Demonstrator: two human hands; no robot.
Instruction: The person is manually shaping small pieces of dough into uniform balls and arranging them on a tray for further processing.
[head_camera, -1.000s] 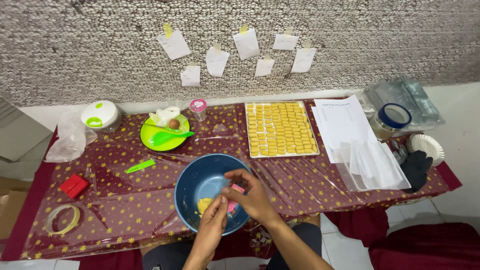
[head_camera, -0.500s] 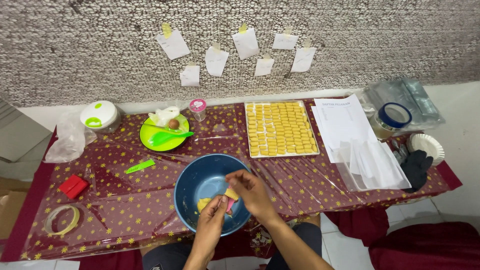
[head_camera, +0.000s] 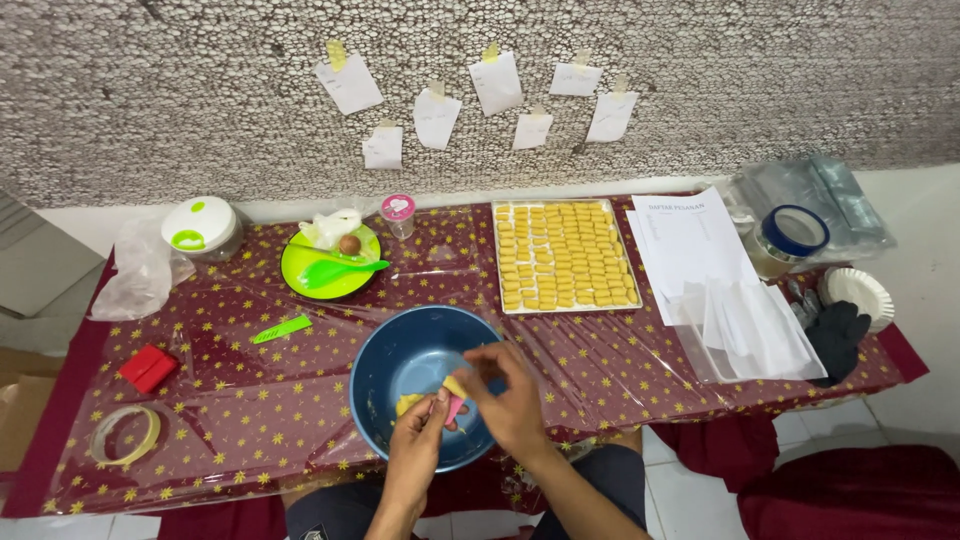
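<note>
Two hands are seen over a blue bowl (head_camera: 400, 375) at the near edge of the bench (head_camera: 230, 400), which is covered with a dark red, star-patterned cloth under clear plastic. A small pale yellow piece of dough (head_camera: 455, 386) is pinched in the grip of the right hand (head_camera: 512, 400), just above the bowl. A pink tool (head_camera: 454, 409) is held in the closed grip of the left hand (head_camera: 420, 440), touching the dough from below. More yellow dough (head_camera: 408, 404) is seen on the bowl's floor. At twelve o'clock from the bowl, toward one, a tray (head_camera: 565, 305) filled with rows of yellow pieces is set. At eleven o'clock a green plate (head_camera: 300, 268) with a green spatula (head_camera: 340, 270) is found. At nine o'clock a red box (head_camera: 148, 367) and a roll of tape (head_camera: 125, 434) are placed. At three o'clock white sheets of paper (head_camera: 700, 250) are laid.
</note>
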